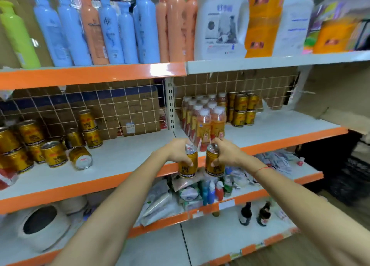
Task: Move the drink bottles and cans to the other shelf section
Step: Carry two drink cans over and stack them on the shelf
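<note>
Hands first: your left hand (pixel 178 152) is curled round the upper body of a gold can (pixel 187 161), fingers wrapped across its front, and your right hand (pixel 224 152) grips a second gold can (pixel 214 162) the same way, thumb and fingers closed near its rim; both cans stand upright, long axes vertical, just beside each other and held in front of the orange lip of the middle shelf (pixel 128 145), right where the white upright post (pixel 170 103) splits it in two; from here the relation that matters is sideways: to your right, past the post, stands the block of orange drink bottles (pixel 204 119) with a stack of gold cans (pixel 243 109) behind them, and bare shelf board lies open further right; to your left sits the loose cluster of cans (pixel 30 145), one tipped on its side (pixel 81 157); judging by the tidy rows, the right section looks like the goal, so your right hand is the nearer one; you'd likely carry both cans up and rightward, keeping them vertical, and clear the bottle caps before setting down beside the stacked cans
</note>
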Demonstrator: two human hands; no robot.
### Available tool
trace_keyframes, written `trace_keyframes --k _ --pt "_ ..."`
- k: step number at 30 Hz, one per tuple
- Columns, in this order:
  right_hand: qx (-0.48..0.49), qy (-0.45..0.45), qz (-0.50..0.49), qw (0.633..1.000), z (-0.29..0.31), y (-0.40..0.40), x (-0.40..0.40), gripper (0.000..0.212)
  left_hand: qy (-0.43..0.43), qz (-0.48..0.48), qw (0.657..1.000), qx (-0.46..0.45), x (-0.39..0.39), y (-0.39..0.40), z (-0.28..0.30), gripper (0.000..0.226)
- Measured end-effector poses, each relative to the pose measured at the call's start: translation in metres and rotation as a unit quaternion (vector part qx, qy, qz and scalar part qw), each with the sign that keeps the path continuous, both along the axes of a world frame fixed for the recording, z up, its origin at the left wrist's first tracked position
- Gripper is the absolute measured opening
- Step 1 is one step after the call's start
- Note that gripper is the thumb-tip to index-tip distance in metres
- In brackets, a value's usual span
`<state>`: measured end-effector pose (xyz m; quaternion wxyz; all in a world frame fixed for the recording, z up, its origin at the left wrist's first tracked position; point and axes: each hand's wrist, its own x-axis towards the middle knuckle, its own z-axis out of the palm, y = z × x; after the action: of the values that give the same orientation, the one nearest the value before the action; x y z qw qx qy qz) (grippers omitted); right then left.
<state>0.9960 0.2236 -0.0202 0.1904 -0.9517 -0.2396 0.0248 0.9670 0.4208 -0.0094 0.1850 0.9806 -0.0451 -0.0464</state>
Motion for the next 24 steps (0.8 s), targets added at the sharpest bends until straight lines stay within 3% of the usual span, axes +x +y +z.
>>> trace_keyframes --k 6,13,24 --pt "-0.014 -0.016 -0.039 0.999 0.01 -0.116 0.039 0.078 -0.013 -0.046 0.999 -0.017 0.051 -0.117 0.004 0.083" --pt "0.008 -0.018 -0.036 0.999 0.023 -0.23 0.103 0.074 -0.034 -0.022 0.999 -0.027 0.111 -0.215 0.013 0.077" --pt "0.02 -0.023 -0.002 1.0 0.021 -0.271 0.206 0.069 -0.016 0.018 0.999 -0.025 0.197 -0.261 0.025 0.072"
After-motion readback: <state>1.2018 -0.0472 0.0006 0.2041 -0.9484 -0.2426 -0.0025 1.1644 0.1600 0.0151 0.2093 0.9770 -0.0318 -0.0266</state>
